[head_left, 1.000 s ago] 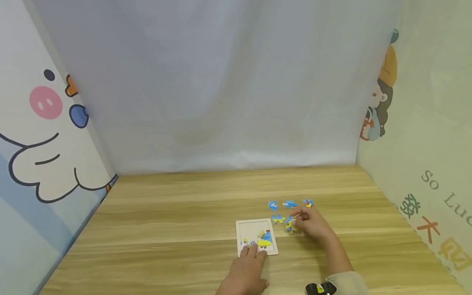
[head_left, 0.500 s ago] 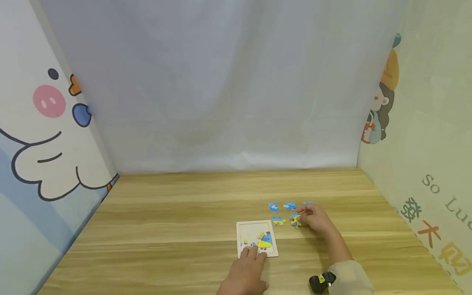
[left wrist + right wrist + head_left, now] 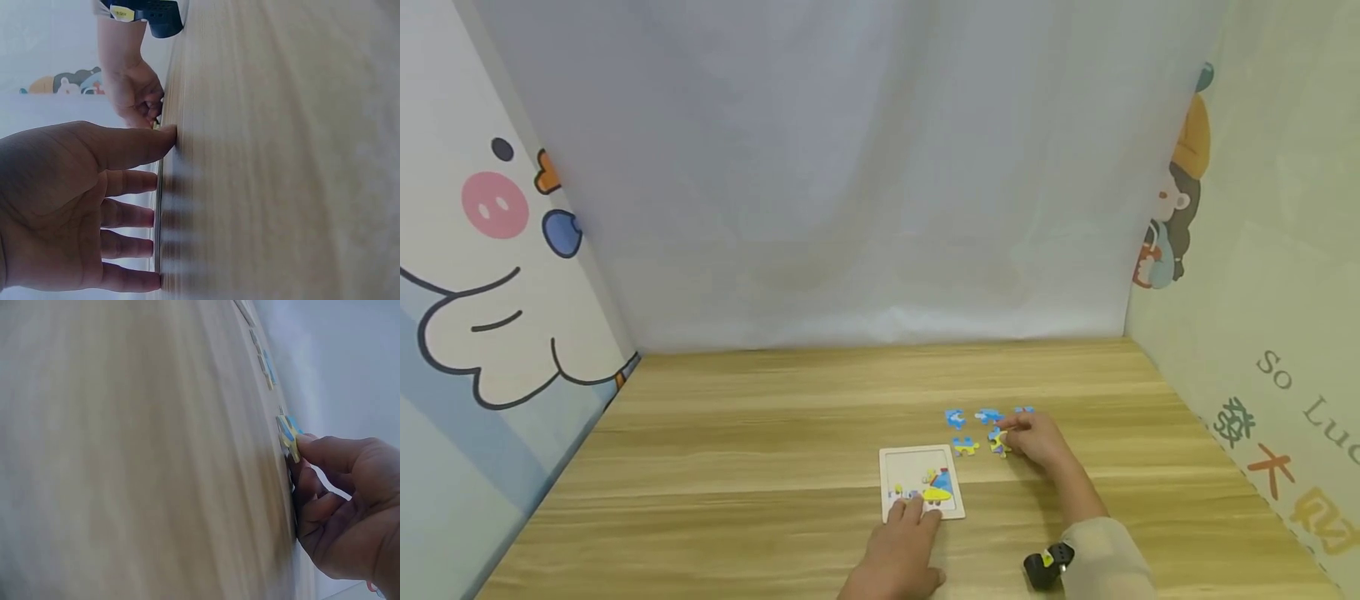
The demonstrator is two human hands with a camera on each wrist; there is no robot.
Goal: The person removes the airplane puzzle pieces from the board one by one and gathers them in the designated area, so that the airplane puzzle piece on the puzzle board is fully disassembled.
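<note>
Behind the wooden surface (image 3: 737, 433) there is a pale grey cloth (image 3: 820, 183), slightly wrinkled. To the left of the surface, a wall panel (image 3: 437, 433) carries a white cartoon animal (image 3: 452, 242) with pink snout. To its right, a greenish panel (image 3: 1292, 233) shows a dark-haired drawn figure (image 3: 1184, 200) and printed lettering (image 3: 1271, 472).
</note>
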